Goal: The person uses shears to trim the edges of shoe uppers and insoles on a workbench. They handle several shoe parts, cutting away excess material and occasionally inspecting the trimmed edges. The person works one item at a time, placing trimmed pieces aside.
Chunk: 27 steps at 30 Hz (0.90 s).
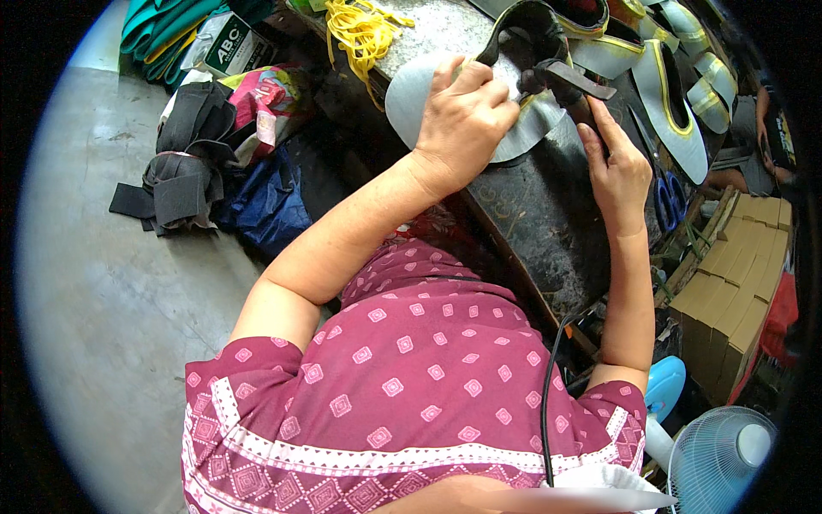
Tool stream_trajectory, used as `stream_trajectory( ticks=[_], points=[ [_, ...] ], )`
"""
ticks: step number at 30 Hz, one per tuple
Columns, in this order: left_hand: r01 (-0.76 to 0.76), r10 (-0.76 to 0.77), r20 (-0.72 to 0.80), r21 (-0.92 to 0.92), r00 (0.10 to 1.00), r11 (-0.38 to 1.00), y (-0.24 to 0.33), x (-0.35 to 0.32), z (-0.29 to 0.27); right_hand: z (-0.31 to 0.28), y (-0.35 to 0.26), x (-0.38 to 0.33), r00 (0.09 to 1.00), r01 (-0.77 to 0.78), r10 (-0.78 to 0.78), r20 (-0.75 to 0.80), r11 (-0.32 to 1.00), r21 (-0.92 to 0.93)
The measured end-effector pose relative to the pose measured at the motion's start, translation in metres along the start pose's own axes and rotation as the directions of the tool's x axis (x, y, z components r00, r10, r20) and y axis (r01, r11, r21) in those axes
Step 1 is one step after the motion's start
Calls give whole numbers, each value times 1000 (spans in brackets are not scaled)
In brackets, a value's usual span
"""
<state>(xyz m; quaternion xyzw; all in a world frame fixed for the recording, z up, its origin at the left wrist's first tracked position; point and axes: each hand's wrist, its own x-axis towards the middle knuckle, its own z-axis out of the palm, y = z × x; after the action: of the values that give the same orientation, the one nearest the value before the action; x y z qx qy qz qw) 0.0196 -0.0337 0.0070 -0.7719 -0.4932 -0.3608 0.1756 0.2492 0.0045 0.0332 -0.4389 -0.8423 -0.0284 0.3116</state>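
My left hand is closed, its curled fingers gripping the edge of a pale grey shoe upper with a black-lined opening. The upper rests on a dark worktop. My right hand is wrapped round the handle of a hammer, its thumb and forefinger stretched along it. The dark hammer head is over the right side of the upper, close to the opening. Whether it touches the upper I cannot tell. Part of the upper is hidden behind my left hand.
More grey shoe uppers with yellowish edges lie at the far right, near blue-handled scissors. Yellow cord is heaped at the back left. Stacked cardboard and a fan stand right. Black strips lie left. Another person's arm shows far right.
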Motion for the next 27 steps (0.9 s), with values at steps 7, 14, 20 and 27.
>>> stream_trajectory(
  ticks=[7, 14, 20, 27],
  points=[
    [-36, 33, 132, 15, 991, 999, -4, 1, -2, -21, -6, -2, 984, -176, 172, 39, 941, 291],
    [-20, 18, 61, 38, 998, 999, -2, 1, 3, -22, -18, -4, 984, -140, 132, 122, 988, 59],
    [14, -24, 64, 156, 998, 988, -11, 10, 12, -27, -19, 6, 986, -120, 154, -65, 922, 369],
    [25, -48, 147, 156, 988, 988, -14, 11, 8, 2, -6, 2, 994, -93, 99, 50, 990, -108]
  ],
)
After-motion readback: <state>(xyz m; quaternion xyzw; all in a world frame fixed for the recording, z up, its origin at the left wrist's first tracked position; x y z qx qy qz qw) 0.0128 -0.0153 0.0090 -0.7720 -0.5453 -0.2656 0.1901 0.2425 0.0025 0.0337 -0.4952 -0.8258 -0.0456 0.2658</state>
